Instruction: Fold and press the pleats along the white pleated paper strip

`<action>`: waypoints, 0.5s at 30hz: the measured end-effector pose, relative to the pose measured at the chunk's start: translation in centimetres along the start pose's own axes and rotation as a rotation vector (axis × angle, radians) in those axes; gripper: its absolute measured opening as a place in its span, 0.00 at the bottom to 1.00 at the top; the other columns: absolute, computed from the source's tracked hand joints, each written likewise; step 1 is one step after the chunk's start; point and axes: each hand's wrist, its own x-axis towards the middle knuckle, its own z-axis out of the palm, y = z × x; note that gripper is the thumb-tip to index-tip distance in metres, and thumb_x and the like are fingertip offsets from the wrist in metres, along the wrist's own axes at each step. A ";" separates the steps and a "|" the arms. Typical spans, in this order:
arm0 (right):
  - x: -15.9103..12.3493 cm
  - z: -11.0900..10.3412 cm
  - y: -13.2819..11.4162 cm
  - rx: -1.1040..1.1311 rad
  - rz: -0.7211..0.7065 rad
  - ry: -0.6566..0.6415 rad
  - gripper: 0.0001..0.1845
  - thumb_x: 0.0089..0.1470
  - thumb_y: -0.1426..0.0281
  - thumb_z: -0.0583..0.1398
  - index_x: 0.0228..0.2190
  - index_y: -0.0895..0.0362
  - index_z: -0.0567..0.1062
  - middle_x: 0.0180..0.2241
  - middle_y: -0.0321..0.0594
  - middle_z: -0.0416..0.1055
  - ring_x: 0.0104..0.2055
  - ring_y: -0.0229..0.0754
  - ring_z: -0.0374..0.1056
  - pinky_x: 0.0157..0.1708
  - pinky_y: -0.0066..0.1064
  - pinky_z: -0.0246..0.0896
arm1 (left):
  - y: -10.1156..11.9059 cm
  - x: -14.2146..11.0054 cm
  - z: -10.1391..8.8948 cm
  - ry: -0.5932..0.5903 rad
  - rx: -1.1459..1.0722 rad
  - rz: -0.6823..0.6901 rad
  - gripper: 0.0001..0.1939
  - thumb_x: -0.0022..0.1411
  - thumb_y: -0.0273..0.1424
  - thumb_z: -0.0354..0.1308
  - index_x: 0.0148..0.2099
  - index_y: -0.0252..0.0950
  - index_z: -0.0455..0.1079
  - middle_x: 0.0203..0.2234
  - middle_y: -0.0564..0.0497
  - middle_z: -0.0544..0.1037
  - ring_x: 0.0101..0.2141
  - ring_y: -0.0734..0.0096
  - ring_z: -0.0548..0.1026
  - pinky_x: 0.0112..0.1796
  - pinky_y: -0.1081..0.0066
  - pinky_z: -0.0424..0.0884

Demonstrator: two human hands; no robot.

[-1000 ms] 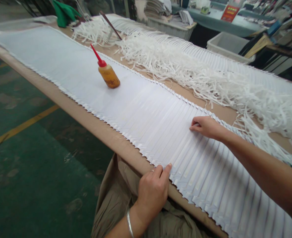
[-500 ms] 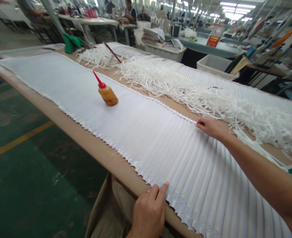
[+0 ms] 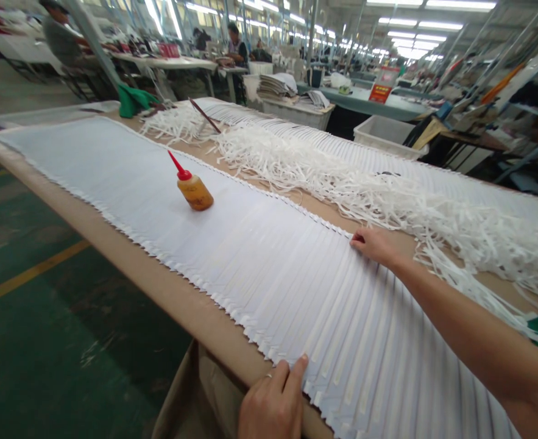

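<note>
A long brown worktable [image 3: 127, 244] in a bright factory hall, with both hands on a pleated white sheet.

Beyond the fingers of the left hand [image 3: 273, 405], far up the table, an amber squeeze bottle with a red nozzle [image 3: 192, 188] lies tilted on the long band of overlapping white paper strips [image 3: 269, 268]. The left hand rests at the band's near edge, fingers pressed together, thumb and forefinger tips flat on the strip ends where they overhang the table rim. The right hand [image 3: 373, 245] reaches across to the far edge, fingers curled close and pinching a strip end there. Just past those fingertips, a loose heap of shredded white paper trimmings [image 3: 387, 195] runs along the table, beside a second pleated white band [image 3: 433, 177].
</note>
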 end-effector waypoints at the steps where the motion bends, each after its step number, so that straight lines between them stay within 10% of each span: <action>1: 0.1 0.2 -0.1 -0.003 -0.001 0.010 0.08 0.56 0.68 0.60 0.31 0.58 0.79 0.31 0.39 0.78 0.32 0.38 0.69 0.32 0.27 0.57 | 0.0 0.0 0.1 0.007 0.003 0.000 0.25 0.62 0.20 0.48 0.61 0.38 0.66 0.35 0.48 0.76 0.26 0.69 0.75 0.28 0.71 0.70; 8: -0.7 -2.3 3.9 -0.040 0.092 0.250 0.13 0.59 0.67 0.55 0.39 0.58 0.78 0.38 0.45 0.78 0.38 0.42 0.70 0.39 0.30 0.60 | -0.7 -0.2 0.4 0.092 -0.090 0.025 0.24 0.67 0.21 0.44 0.60 0.39 0.68 0.36 0.47 0.78 0.27 0.71 0.76 0.29 0.75 0.72; 15: -7.6 -6.1 12.2 -0.073 0.238 0.265 0.19 0.58 0.61 0.55 0.33 0.58 0.82 0.29 0.42 0.78 0.31 0.43 0.70 0.33 0.30 0.59 | -2.0 -1.5 1.1 0.263 -0.387 -0.001 0.18 0.72 0.27 0.51 0.60 0.38 0.69 0.45 0.44 0.81 0.44 0.67 0.81 0.44 0.74 0.77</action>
